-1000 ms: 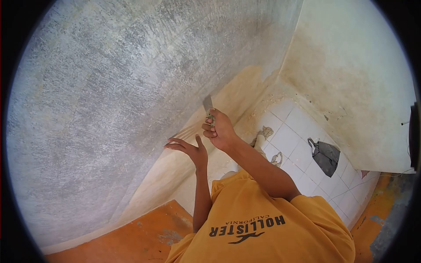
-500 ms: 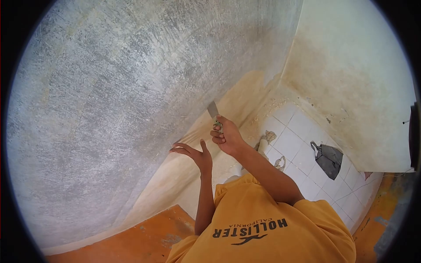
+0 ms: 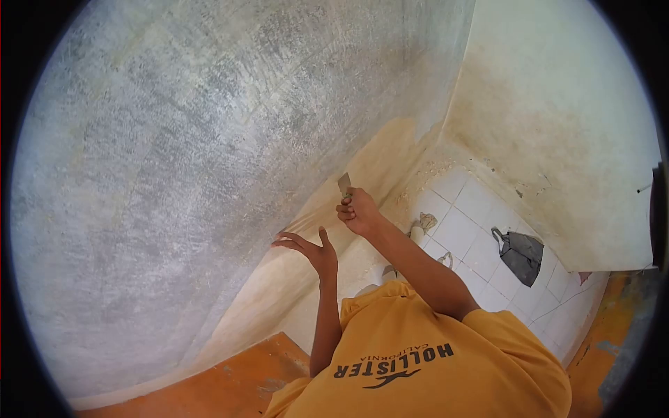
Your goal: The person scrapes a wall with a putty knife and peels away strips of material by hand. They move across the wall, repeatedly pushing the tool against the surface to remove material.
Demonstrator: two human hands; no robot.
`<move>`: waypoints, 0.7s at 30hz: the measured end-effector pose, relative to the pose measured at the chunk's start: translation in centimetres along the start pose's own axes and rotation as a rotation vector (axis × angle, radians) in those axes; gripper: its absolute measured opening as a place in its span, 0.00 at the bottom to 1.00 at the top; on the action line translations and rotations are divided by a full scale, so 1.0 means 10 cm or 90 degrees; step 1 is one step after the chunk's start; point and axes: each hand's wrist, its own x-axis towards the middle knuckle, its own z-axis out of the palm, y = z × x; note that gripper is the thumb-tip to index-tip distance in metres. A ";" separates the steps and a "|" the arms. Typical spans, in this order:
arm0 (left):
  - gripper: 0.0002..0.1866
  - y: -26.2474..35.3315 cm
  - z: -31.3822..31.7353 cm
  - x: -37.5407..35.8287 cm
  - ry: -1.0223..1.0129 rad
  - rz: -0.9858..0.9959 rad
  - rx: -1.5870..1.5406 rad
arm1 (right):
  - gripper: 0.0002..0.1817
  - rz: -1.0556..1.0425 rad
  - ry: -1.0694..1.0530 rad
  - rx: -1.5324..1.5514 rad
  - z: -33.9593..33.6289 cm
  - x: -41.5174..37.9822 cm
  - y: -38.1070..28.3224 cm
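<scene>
My right hand point(image 3: 358, 211) is closed around the handle of a putty knife point(image 3: 344, 183), whose flat metal blade points up toward the wall. The blade lies by the border between the grey mottled wall point(image 3: 174, 160) and the smoother tan strip point(image 3: 380, 150) below. Lower and to the left, my left hand point(image 3: 310, 252) is open, its fingers spread with the fingertips at the wall surface. It seems to hold nothing. Most of the knife's handle is hidden in my right fist.
A pale stained wall point(image 3: 543, 125) meets the grey one at a corner. On the white tiled floor point(image 3: 477, 202) lie a dark grey bag point(image 3: 521, 258) and a crumpled tan item point(image 3: 426, 222). Orange surface point(image 3: 244, 369) shows at the bottom left, and loose flakes lie along the wall base.
My right hand and the putty knife have shifted slightly right and down, and the blade's tilt has changed. My left hand stays spread at nearly the same place.
</scene>
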 end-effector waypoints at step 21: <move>0.56 -0.02 0.01 0.02 -0.027 -0.065 -0.026 | 0.14 -0.054 -0.037 -0.062 0.63 -0.86 0.03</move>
